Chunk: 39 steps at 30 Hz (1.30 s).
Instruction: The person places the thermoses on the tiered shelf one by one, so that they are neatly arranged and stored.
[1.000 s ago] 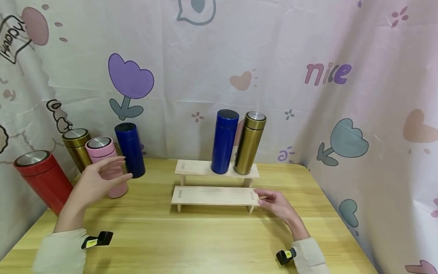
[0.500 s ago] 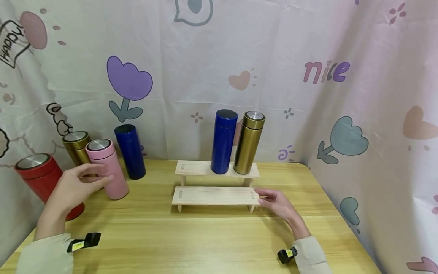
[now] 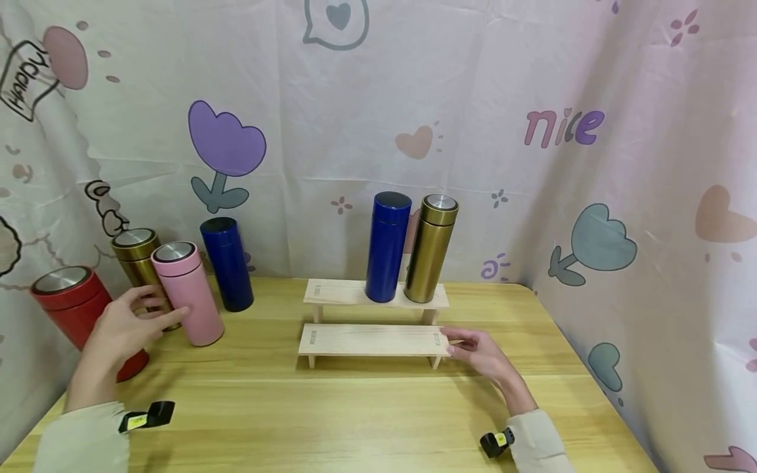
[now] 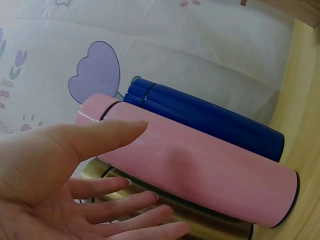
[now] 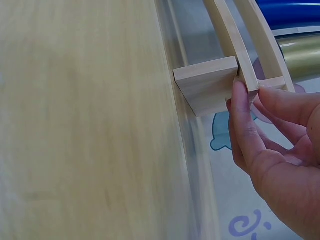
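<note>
My left hand [image 3: 127, 325] is beside the pink thermos [image 3: 188, 295], its thumb in front of the pink side. In the left wrist view its fingers [image 4: 127, 206] reach out fairly straight before a gold thermos [image 4: 210, 220]. Whether it touches either flask I cannot tell. On the right, my right hand [image 3: 481, 355] pinches the end of the lower board of a two-tier wooden shelf rack [image 3: 372, 339]. In the right wrist view, thumb and fingers clasp that board's corner. A blue thermos [image 3: 388, 246] and another gold thermos [image 3: 432, 249] stand upright on the upper tier.
A red thermos [image 3: 71, 302] stands at the far left, partly behind my left hand. Another blue thermos [image 3: 227, 264] stands behind the pink one. The wooden table [image 3: 331, 420] ends at a printed curtain [image 3: 331, 118] behind and at the sides.
My left hand has moved left and slightly down, from in front of the pink thermos to its left side. The right hand keeps its hold on the shelf rack.
</note>
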{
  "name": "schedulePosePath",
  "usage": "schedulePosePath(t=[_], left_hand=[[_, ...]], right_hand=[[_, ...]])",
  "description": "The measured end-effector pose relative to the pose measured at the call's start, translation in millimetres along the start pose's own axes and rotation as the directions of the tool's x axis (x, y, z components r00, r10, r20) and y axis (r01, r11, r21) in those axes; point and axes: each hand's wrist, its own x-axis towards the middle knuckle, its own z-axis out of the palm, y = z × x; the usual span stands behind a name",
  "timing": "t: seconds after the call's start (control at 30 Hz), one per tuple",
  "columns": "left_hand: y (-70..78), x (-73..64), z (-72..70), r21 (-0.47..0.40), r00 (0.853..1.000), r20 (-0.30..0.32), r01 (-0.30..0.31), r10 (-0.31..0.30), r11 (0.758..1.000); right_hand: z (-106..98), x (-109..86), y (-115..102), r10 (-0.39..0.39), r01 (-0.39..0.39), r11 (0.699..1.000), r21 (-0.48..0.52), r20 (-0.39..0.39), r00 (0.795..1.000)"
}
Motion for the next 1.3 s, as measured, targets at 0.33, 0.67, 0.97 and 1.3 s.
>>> schedulePosePath(t=[0.33, 0.67, 0.97, 1.3], left_hand=[[-16.8, 10.3, 8.7, 0.008, 0.999, 0.046, 0.0, 0.0, 1.0], [-32.1, 15.8, 20.8, -0.097, 0.998, 0.068, -0.003, 0.01, 0.995], [-35.5, 20.1, 29.4, -0.191, 0.997, 0.074, 0.036, -0.022, 0.981], [-41.3, 24.8, 37.6, -0.201, 0.999, 0.042, 0.009, 0.0, 0.979]], right_hand=[[0, 0.1, -2, 0.006, -0.006, 1.0, 0.005, 0.005, 1.0], [0, 0.7, 0, -0.014, 0.015, 1.0, -0.005, 0.015, 1.0], [1, 0.9, 0, -0.027, 0.027, 1.0, -0.012, 0.022, 0.999], [1, -1.1, -1, -0.009, 0.009, 1.0, -0.011, 0.01, 1.0]])
